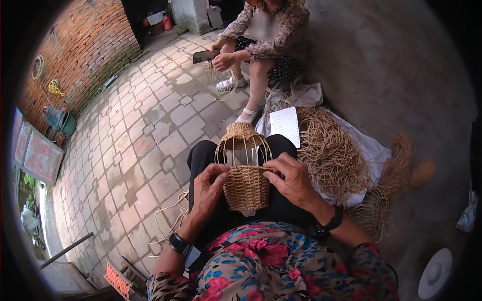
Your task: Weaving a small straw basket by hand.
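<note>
A half-woven straw-coloured basket point(246, 189) rests upright on my lap. Its lower body is tightly woven, bare ribs rise above that, and a narrow woven neck tops them. At the left end of the weave's upper edge, my left hand point(210, 186) pinches the rim between thumb and fingers. On the opposite side my right hand point(292, 181) grips the same edge, its thumb and forefinger close together on the cord there. Any loose cord end between the fingers is too small to make out.
To my right, a big heap of twisted straw cord point(329, 150) lies on a white sheet point(376, 160), with a written paper point(284, 126) on it. A cord bundle point(401, 155) lies beyond. Ahead, a seated person point(273, 42) holds a phone point(203, 56) and a wire frame point(221, 83).
</note>
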### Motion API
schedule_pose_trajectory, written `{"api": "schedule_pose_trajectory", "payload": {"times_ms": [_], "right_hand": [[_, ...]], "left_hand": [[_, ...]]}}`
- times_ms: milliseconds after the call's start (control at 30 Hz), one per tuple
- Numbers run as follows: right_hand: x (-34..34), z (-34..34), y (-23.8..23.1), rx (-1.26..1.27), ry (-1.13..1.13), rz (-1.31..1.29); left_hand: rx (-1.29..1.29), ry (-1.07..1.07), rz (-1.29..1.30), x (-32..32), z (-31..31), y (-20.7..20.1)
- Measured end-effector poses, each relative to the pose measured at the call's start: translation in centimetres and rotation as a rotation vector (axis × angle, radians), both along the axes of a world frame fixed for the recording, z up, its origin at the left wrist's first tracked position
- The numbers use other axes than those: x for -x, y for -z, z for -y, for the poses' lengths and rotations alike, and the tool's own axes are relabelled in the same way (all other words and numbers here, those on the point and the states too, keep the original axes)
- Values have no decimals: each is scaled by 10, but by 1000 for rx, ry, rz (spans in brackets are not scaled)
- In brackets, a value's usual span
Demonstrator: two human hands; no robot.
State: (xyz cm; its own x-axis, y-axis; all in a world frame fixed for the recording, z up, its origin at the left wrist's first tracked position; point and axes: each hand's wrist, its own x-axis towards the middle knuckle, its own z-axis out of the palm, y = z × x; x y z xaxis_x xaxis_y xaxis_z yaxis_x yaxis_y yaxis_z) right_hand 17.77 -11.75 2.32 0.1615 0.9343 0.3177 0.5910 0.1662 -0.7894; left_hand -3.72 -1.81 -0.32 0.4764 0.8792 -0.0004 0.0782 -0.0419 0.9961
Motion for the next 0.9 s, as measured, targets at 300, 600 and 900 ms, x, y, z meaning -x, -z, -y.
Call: {"api": "schedule_pose_trajectory", "payload": {"times_ms": [300, 600, 900], "right_hand": [[-1, -30, 14, -247, 18, 553], [-10, -32, 22, -147, -122, 474], [-18, -39, 9, 36, -81, 104]], "left_hand": [[-517, 0, -149, -32, -10, -1], [-746, -15, -360, -41, -13, -4], [-748, -65, -456, -38, -10, -6]]}}
